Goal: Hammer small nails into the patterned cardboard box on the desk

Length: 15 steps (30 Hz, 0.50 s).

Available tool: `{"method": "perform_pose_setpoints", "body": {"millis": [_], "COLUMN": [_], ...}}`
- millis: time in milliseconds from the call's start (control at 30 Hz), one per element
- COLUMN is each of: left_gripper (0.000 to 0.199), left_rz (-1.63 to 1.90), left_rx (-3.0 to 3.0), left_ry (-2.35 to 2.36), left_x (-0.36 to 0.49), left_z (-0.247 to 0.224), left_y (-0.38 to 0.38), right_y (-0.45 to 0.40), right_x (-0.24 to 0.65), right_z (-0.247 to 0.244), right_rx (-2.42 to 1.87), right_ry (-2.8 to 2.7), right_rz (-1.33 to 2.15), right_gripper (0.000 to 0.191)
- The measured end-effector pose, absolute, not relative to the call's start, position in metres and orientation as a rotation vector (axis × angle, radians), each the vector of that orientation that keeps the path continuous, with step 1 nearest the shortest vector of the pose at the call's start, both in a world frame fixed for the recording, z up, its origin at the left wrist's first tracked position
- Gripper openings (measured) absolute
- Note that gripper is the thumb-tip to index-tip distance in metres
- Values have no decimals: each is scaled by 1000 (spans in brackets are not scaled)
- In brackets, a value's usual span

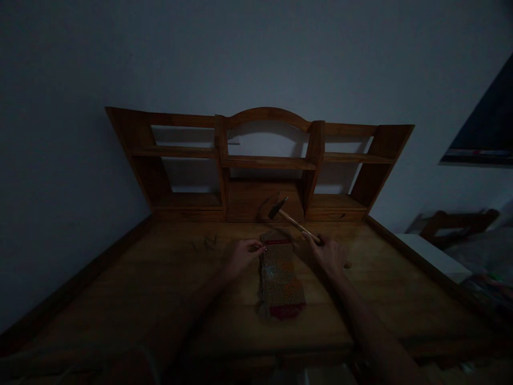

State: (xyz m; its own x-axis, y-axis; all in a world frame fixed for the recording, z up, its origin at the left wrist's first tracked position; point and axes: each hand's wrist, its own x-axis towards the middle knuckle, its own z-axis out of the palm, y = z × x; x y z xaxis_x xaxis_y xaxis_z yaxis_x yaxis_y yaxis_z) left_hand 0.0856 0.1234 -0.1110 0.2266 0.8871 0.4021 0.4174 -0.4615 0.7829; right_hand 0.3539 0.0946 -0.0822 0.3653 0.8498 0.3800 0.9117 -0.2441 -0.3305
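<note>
My right hand [329,255] is closed round the wooden handle of a hammer [294,222]. The hammer's dark head is raised above the far end of a flat piece of printed cardboard [282,272]. This cardboard is brown with red bands, has torn left edges and lies lengthwise on the desk. At its upper left edge, my left hand [244,255] has thumb and fingers pinched together. A tiny bright spot shows at those fingertips, too small and dark to name. Just right of my right hand lies a small brownish object [347,264].
Several thin dark pieces [210,241] lie on the wooden desk [152,283] to the left. A wooden shelf unit [268,162] stands along the back against the wall. Beyond the desk's right edge are a white surface [430,256] and a wooden chair back [460,222]. The light is dim.
</note>
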Motion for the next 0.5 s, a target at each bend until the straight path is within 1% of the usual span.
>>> {"method": "perform_pose_setpoints", "body": {"millis": [167, 333, 500], "left_gripper": [16, 19, 21], "left_rz": [1225, 1190, 1144], "left_rx": [2136, 2221, 2265], "left_ry": [1170, 1122, 1189], "left_x": [83, 82, 82], "left_z": [-116, -113, -113], "left_y": [126, 125, 124], "right_y": [94, 92, 91], "right_x": [358, 367, 377], "right_z": [-80, -75, -71], "right_rx": [-2179, -2192, -2119], "right_ry": [-1421, -1446, -1626], "right_rz": [-57, -141, -206], "right_gripper": [85, 83, 77]}}
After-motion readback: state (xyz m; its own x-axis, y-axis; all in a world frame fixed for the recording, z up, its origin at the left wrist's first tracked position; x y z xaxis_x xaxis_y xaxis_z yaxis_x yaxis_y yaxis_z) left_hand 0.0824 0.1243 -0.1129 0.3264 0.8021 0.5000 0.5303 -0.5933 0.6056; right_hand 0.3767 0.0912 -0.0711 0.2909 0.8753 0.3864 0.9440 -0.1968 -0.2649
